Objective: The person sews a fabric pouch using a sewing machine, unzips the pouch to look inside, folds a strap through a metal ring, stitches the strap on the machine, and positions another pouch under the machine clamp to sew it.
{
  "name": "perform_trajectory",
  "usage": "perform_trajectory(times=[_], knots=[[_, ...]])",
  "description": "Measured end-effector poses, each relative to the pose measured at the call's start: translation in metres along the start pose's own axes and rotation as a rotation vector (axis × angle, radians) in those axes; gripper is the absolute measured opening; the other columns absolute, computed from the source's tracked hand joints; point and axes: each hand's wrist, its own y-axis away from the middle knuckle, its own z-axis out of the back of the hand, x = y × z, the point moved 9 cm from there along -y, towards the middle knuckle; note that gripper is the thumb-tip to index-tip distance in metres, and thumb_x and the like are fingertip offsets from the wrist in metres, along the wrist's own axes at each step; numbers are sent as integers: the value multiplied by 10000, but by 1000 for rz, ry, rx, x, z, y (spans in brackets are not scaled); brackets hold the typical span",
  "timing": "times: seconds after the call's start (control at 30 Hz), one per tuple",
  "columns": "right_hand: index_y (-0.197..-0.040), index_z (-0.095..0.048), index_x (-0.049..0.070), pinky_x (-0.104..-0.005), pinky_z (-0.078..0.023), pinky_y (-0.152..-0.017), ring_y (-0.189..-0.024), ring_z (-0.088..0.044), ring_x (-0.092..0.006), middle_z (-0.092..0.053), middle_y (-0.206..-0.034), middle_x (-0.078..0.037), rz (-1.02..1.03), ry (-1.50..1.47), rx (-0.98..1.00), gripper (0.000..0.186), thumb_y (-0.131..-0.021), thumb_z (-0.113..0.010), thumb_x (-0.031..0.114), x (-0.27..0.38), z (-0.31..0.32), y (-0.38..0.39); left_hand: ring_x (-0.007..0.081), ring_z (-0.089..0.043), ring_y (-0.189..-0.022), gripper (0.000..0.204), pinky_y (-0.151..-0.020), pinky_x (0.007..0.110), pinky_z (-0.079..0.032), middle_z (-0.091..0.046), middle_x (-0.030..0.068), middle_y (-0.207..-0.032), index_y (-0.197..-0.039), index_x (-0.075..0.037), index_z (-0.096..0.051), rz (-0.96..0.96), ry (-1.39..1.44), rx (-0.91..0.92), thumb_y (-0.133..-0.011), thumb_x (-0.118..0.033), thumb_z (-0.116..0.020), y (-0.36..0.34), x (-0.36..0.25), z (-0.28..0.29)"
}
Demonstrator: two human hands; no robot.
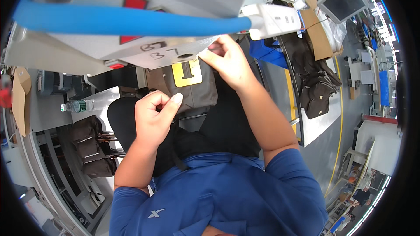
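Note:
A dark grey-brown fabric bag [201, 94] hangs below the head of a white machine [87, 46], with a yellow tag-like piece [188, 81] on its upper part. My left hand [153, 116] is closed at the bag's lower left edge, fingers curled and thumb laid over the fabric. At the bag's upper right, my right hand [229, 63] has thumb and fingers drawn together close under the machine's edge. Part of its fingertips and whatever they pinch are hidden there.
A thick blue tube [131, 18] crosses in front of the machine. On the right, dark bags [315, 89] lie on a white table beside a blue bin [267, 52]. Lower left are more dark bags [92, 144]; a plastic bottle [78, 106] lies above them.

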Motion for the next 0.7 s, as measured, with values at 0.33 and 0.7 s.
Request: perform_trajectory(times=[0.33,0.7], knots=[[-646,-521,39,-269,-347,-484,-561,-382,-32,-473,-568,25,-277,305,116,475,-929,-779,320,19,-7,89,10,-326,-578,394,-518,240,-261,-454,-92,-601,-617,-54,-548,178,129,114,-930,-147,-769,-1,16,-3],[-638,-493,54,-261,-319,-456,-539,-395,-11,-475,-544,45,-298,-37,169,434,-971,-719,218,10,-13,88,12,-392,-604,330,-556,224,-299,-539,-68,-639,-640,-57,-570,232,387,151,-896,-48,-778,1,12,-8]])
